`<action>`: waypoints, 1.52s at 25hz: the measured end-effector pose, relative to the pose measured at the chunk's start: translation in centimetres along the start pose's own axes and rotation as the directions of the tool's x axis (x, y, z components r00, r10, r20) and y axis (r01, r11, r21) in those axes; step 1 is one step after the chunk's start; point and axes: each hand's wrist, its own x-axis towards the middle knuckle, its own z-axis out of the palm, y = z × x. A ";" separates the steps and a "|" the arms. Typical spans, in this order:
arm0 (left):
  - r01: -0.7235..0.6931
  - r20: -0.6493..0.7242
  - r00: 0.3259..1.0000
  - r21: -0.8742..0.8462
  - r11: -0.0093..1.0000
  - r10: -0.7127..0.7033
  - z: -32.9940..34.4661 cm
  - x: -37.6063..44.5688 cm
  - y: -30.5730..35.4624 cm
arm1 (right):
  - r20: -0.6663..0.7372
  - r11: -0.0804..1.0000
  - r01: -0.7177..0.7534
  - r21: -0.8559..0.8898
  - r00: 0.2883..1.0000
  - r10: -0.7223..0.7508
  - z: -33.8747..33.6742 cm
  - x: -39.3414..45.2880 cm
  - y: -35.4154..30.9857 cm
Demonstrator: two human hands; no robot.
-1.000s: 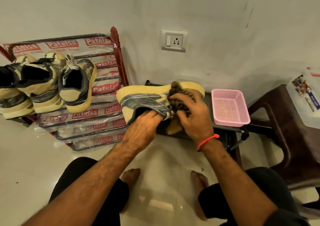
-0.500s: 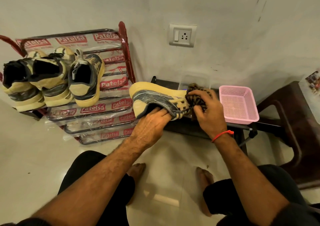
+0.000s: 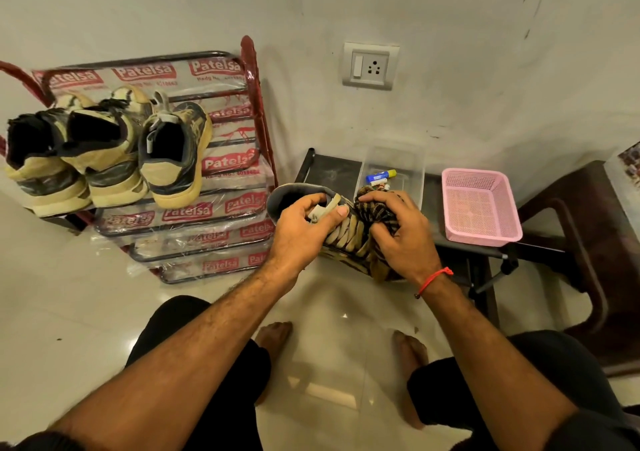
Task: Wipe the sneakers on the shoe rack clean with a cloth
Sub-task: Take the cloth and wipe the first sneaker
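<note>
Both hands work mid-frame: left hand [image 3: 304,224] grips the sneaker [image 3: 346,234] by its tongue to steady it, while right hand [image 3: 403,236] clutches the cloth [image 3: 375,210] against the laces.

Three sneakers [image 3: 104,153] sit side by side on the shoe rack [image 3: 249,111] at left. Right of it, a low bench [image 3: 329,170] against the wall carries a clear tub [image 3: 391,170] and, further right, a basket [image 3: 481,208]; possibly a chair [image 3: 581,229] beyond.
</note>
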 end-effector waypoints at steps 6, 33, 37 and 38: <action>-0.320 -0.059 0.921 0.454 0.832 0.386 -2.5 1.0 0.3 | 0.042 0.987 -0.008 0.163 0.999 0.001 -0.8 0.5 -0.7; -0.122 0.177 0.972 -0.185 0.975 0.155 -3.4 1.1 0.1 | -0.018 0.988 0.136 -0.078 0.990 -0.138 -0.4 1.2 -3.0; -0.192 0.298 0.927 -0.141 0.971 0.227 -3.9 1.0 -0.2 | -0.243 0.994 -0.037 -0.100 0.970 0.011 -3.1 4.9 -2.0; -0.210 0.311 0.921 -0.116 0.971 0.236 -3.9 1.0 -0.4 | -0.232 0.992 -0.016 -0.127 0.973 -0.014 -3.3 5.2 -2.0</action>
